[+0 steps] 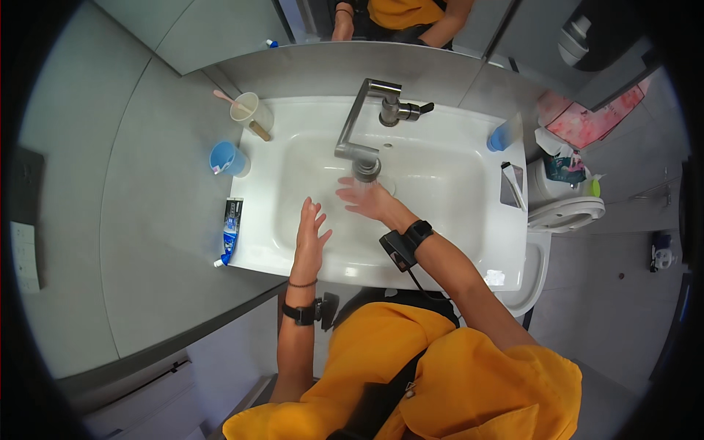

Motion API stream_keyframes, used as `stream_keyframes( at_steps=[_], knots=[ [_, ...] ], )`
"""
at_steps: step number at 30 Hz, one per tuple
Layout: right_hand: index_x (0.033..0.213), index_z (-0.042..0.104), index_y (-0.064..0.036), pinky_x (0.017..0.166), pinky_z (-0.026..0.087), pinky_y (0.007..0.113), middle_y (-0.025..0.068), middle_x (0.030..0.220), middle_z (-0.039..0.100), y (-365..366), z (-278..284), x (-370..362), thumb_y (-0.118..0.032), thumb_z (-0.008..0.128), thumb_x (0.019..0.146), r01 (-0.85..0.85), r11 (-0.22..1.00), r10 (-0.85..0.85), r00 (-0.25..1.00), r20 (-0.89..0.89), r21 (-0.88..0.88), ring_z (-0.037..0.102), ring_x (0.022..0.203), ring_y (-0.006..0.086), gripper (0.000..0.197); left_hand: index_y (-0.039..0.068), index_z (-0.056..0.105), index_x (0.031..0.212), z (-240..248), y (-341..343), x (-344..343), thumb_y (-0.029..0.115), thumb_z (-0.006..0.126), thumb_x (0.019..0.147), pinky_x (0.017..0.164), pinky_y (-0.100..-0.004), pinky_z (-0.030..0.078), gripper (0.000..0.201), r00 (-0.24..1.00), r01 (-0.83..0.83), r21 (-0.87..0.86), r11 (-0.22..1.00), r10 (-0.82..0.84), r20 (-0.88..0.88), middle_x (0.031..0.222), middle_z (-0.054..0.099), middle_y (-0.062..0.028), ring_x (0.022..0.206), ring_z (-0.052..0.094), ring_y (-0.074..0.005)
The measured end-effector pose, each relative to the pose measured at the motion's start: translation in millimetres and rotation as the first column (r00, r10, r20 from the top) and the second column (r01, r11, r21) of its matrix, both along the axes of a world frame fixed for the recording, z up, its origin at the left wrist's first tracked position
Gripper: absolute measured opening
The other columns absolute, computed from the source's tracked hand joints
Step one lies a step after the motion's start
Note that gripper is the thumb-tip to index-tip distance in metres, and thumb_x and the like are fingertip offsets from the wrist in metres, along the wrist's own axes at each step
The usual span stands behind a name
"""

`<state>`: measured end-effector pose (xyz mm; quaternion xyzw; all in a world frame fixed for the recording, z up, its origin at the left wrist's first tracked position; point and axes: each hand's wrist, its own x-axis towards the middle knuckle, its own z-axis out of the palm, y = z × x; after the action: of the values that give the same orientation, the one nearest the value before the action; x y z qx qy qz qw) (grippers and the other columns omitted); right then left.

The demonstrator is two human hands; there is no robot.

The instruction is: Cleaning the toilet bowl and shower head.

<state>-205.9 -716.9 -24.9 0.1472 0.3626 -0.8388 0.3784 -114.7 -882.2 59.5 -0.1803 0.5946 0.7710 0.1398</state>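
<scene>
A white sink (440,253) lies before me, with a jointed grey metal faucet (354,121) reaching out over its basin. Water runs from the round spout head (367,170) onto my right hand (369,201), which is held under it with the fingers stretched out to the left. My left hand (309,238) is over the left part of the basin, fingers apart and pointing away from me, outside the stream. Neither hand holds anything, and they do not touch each other. Each wrist wears a black strap with a small black device.
On the sink's left rim stand a clear cup (253,114) with a pink toothbrush, a blue cup (229,159) and a toothpaste tube (231,231). A blue-bottomed cup (504,136) and a white tube (513,185) are on the right. Beyond is a toilet (566,215); a mirror (411,18) hangs behind.
</scene>
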Motion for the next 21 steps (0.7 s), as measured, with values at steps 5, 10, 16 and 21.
stream_keyframes(
  at_steps=[5,10,16,21],
  knots=[
    [0.109,0.054,-0.0161,0.101,0.020,0.044,0.0042,0.108,0.054,-0.6,-0.9,4.9,-0.047,0.043,0.086,0.108,0.986,-0.096,0.990,0.103,-0.124,0.040,0.110,0.0174,0.040,0.010,0.016,0.142,-20.5,34.9,-33.7,0.056,0.043,0.087,0.103,-0.0461,0.025,0.077,0.976,-0.137,0.050,0.989,0.126,0.179,0.142,0.026,-0.0146,0.129,0.027,-0.0296],
    [0.101,0.058,-0.0089,0.075,0.046,0.034,0.0069,0.105,0.060,-21.3,-26.9,-0.3,-0.017,0.052,0.086,0.192,0.981,-0.190,0.969,-0.160,-0.003,0.056,0.088,0.0189,0.019,0.009,0.055,0.095,-87.0,42.5,-65.1,0.046,0.044,0.092,0.072,-0.0207,0.040,0.038,0.998,0.008,0.228,0.974,0.008,-0.067,0.078,0.051,0.0046,0.074,0.047,-0.0083],
    [0.102,0.060,-0.0101,0.077,0.044,0.035,0.0059,0.104,0.061,-44.8,-32.2,17.0,-0.019,0.053,0.085,0.223,0.879,-0.006,0.888,-0.459,0.421,0.056,0.090,0.0193,0.021,0.012,0.042,0.126,-104.2,43.6,-99.9,0.044,0.034,0.089,0.097,-0.0474,0.033,0.050,0.988,-0.101,0.248,0.964,0.068,0.137,0.129,0.045,-0.0082,0.121,0.042,-0.0302],
    [0.103,0.061,-0.0112,0.079,0.042,0.036,0.0051,0.103,0.062,-36.4,-34.1,14.2,-0.020,0.054,0.084,0.213,0.775,0.153,0.850,-0.505,0.594,0.056,0.092,0.0196,0.023,0.018,0.039,0.129,-74.0,73.5,-97.1,0.037,0.036,0.092,0.103,-0.0458,0.026,0.042,0.973,-0.167,0.327,0.930,0.103,0.207,0.134,0.041,-0.0042,0.126,0.036,-0.0291]
  ],
)
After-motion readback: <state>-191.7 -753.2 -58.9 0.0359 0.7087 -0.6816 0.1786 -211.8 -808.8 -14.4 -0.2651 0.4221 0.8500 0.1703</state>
